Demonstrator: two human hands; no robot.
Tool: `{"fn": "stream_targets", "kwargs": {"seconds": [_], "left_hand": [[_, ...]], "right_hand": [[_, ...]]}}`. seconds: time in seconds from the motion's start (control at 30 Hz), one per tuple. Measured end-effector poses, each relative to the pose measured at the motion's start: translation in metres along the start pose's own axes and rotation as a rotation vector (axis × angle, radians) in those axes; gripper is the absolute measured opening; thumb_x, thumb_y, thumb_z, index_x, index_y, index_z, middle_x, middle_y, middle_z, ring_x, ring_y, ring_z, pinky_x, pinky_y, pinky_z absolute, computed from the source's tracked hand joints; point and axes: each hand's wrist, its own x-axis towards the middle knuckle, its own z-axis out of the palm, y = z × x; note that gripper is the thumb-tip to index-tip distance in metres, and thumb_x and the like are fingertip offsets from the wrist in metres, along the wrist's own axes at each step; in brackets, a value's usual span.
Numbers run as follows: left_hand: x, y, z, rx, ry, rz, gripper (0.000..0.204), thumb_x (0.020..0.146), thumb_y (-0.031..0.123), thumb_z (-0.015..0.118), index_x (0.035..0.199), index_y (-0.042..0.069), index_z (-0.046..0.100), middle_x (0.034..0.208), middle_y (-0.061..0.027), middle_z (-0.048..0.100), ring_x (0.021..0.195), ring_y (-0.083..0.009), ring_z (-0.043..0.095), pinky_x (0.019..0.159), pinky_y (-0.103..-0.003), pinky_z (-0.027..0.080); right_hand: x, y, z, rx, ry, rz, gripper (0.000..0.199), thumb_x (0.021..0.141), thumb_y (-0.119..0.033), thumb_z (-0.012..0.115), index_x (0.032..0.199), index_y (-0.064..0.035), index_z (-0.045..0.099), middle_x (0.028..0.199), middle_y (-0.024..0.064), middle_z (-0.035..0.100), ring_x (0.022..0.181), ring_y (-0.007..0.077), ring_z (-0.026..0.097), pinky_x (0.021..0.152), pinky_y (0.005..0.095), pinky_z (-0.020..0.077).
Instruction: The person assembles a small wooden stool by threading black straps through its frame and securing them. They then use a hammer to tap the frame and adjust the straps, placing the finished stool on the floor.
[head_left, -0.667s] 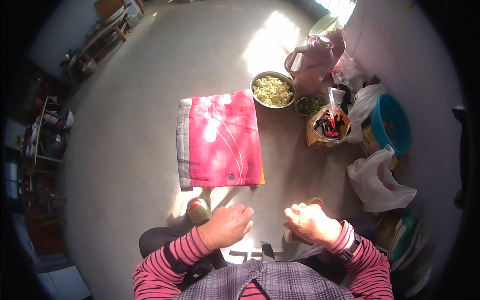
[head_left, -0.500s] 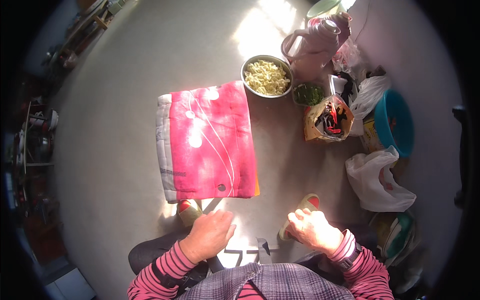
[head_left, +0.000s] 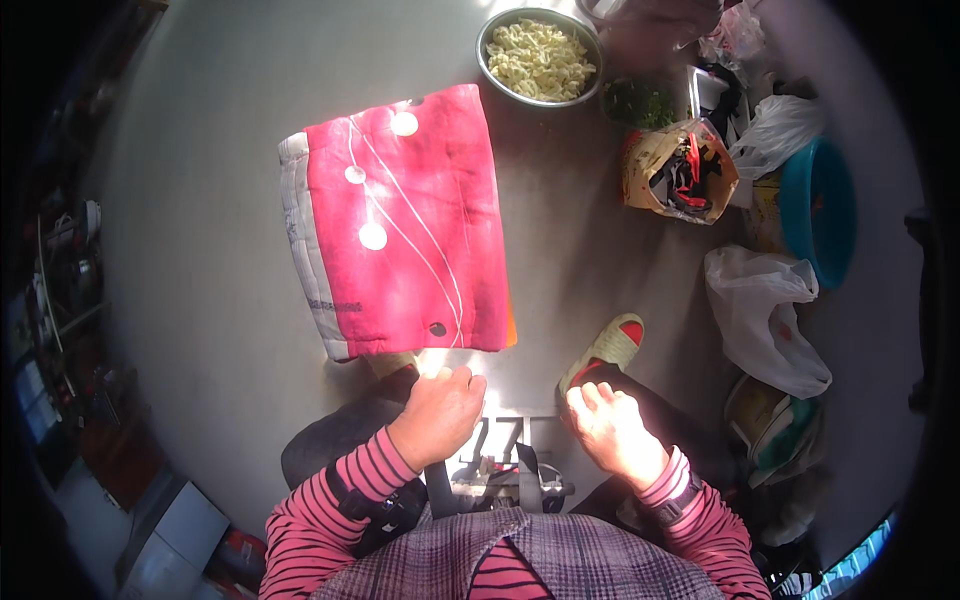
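My left hand (head_left: 438,415) is closed with its knuckles up, just below the near edge of a pink padded cloth (head_left: 420,260). The cloth has a pale strip down its left side, white dots and thin curved lines. What supports it is hidden; only an orange sliver shows at its right edge. My right hand (head_left: 615,432), brightly sunlit, is also closed, with fingers curled under, near the slipper (head_left: 622,340) on my right foot. Both palms face away, so whatever the fingers may hold is hidden. The hands are apart from each other.
Beyond the cloth stands a metal bowl (head_left: 540,60) of pale chopped food. To its right are leafy greens (head_left: 640,103) and an open paper bag (head_left: 632,180). A blue basin (head_left: 830,215) and a white plastic bag (head_left: 760,320) line the right side.
The view has shifted, so the cloth, bowl and bags sit higher in the picture. Both hands stay closed and have moved slightly farther forward; the cloth lies as before.
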Motion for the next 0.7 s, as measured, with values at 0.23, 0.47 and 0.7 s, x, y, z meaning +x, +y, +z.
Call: {"fn": "stream_targets", "kwargs": {"seconds": [0.23,0.47,0.7], "left_hand": [[0.002,-0.012,0.037,-0.041,0.137,-0.129,0.013,0.081,0.014,0.064,0.084,0.004,0.058,0.077,-0.0140,0.062,0.072,-0.0333,0.066,0.061,-0.044,0.052],[-0.052,0.031,0.031,-0.121,0.067,-0.421,0.017,0.091,0.018,0.059,0.089,0.001,0.057,0.087,-0.0182,0.065,0.077,-0.0389,0.066,0.069,-0.048,0.053],[-0.121,0.034,0.026,-0.272,-0.101,-0.493,0.022,0.094,0.021,0.052,0.090,0.000,0.057,0.091,-0.0205,0.064,0.084,-0.0408,0.065,0.074,-0.050,0.052]], "right_hand": [[-0.002,-0.021,0.012,0.008,0.037,0.005,0.025,0.074,-0.010,0.064,0.096,-0.0057,0.053,0.084,0.0060,0.055,0.077,0.0200,0.060,0.061,0.0312,0.0486],[0.002,-0.002,0.058,0.147,0.035,0.208,0.012,0.082,-0.005,0.060,0.092,-0.0050,0.053,0.084,0.0134,0.063,0.077,0.0297,0.069,0.061,0.0397,0.0561],[0.000,-0.008,0.119,0.267,-0.201,0.348,0.016,0.094,-0.014,0.048,0.098,-0.0011,0.058,0.083,0.0212,0.068,0.076,0.0414,0.069,0.068,0.0475,0.0561]]}}
